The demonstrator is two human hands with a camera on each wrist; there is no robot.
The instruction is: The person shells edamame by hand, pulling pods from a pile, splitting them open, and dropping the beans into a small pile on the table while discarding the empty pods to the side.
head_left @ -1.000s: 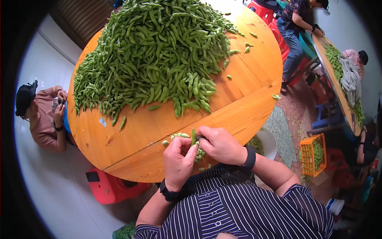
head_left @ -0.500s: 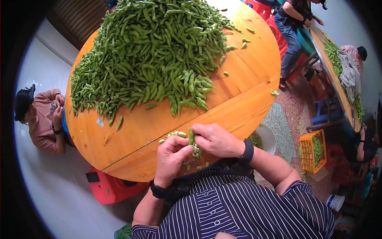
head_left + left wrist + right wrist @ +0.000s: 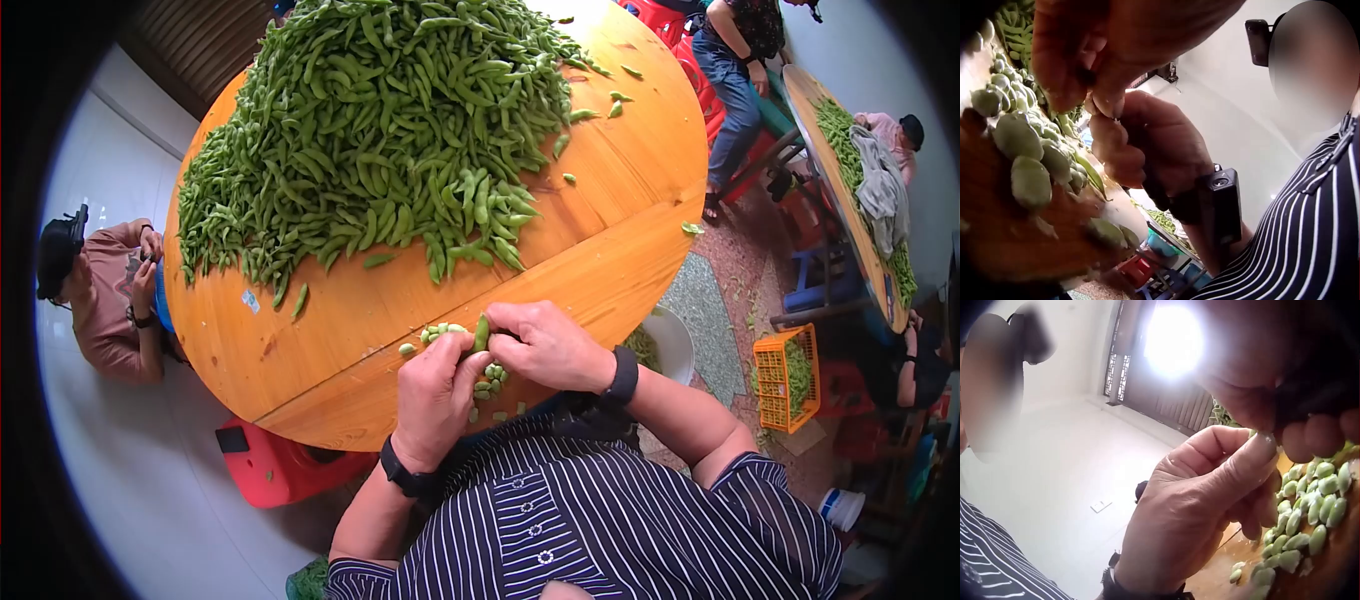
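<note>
Over the near edge of the round wooden table, my left hand [image 3: 435,393] pinches a green soybean pod [image 3: 481,333] between thumb and forefinger. My right hand [image 3: 550,350] meets it from the other side, its thumb and fingers gripping at the pod's upper part. The right wrist view shows the left hand's thumb [image 3: 1250,456] pressed against the forefinger, with most of the pod hidden. Pale green shelled beans [image 3: 490,380] lie on the wood under and between the hands. Closer up, the same loose beans [image 3: 1316,509] show as a small scattered heap.
A large mound of pods [image 3: 370,150] covers much of the wooden table [image 3: 620,220]. Several stray pods lie at its right. Below the table stand a pale basin [image 3: 672,348], an orange crate [image 3: 770,385] and a red stool [image 3: 270,470]. Another person [image 3: 115,300] sits at left.
Both hands have shifted slightly left in the head view, still around a pod. The pod leans a little more now. The standing person at the far table has lowered a hand.
</note>
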